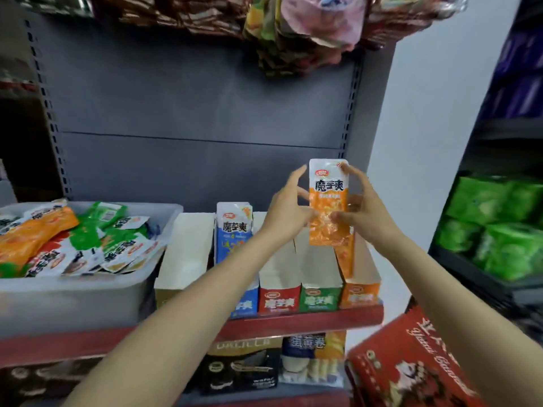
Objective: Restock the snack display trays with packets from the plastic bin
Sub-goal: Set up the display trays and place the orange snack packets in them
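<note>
Plastic bin (88, 292) of mixed packets sits well left of both hands. Left hand (286, 211) and right hand (360, 208) together pinch one orange snack packet (329, 204), upright, above the orange display tray (360, 289), rightmost of the row.

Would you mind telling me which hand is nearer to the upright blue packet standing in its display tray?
Left. The left hand is just right of the blue packet, gripping the orange packet; the right hand grips that packet's far side, farther right.
</note>
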The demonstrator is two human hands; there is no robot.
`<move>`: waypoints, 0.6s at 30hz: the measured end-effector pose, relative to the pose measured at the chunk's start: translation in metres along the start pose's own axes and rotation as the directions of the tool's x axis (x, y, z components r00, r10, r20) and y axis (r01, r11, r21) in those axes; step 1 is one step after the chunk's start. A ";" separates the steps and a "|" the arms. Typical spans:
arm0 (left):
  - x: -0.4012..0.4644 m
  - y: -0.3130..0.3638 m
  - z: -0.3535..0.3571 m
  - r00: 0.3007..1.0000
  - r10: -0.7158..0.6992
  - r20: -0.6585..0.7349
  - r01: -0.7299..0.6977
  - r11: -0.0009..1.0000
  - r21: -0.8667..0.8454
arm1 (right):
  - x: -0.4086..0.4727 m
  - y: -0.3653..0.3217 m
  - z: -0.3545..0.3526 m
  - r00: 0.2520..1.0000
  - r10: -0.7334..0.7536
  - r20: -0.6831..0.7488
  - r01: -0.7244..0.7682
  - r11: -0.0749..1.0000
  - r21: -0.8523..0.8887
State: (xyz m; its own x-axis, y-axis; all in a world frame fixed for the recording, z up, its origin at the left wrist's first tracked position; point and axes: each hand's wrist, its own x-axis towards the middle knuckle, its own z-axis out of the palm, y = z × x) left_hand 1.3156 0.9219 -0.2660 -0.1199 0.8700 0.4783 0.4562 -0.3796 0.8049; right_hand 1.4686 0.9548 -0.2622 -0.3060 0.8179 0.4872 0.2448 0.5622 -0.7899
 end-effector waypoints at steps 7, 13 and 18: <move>0.032 0.007 0.049 1.000 0.029 0.010 -0.030 0.990 0.135 | 0.009 0.038 -0.032 0.988 -0.026 -0.151 0.006 0.991 -0.135; 0.043 -0.007 0.067 1.000 0.012 -0.009 -0.009 0.955 0.297 | 0.012 0.065 -0.033 0.985 0.052 -0.167 -0.080 0.983 -0.168; 0.040 -0.021 0.066 0.996 -0.043 0.077 0.005 0.899 0.438 | 0.011 0.074 -0.030 0.987 0.070 -0.145 -0.107 0.958 -0.267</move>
State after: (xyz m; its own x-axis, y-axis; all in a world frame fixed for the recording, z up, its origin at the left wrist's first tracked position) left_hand 1.3596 0.9857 -0.2872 -0.0708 0.9072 0.4147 0.7956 -0.1994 0.5720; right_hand 1.5106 1.0091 -0.3041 -0.1516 0.8643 0.4796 0.5132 0.4835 -0.7091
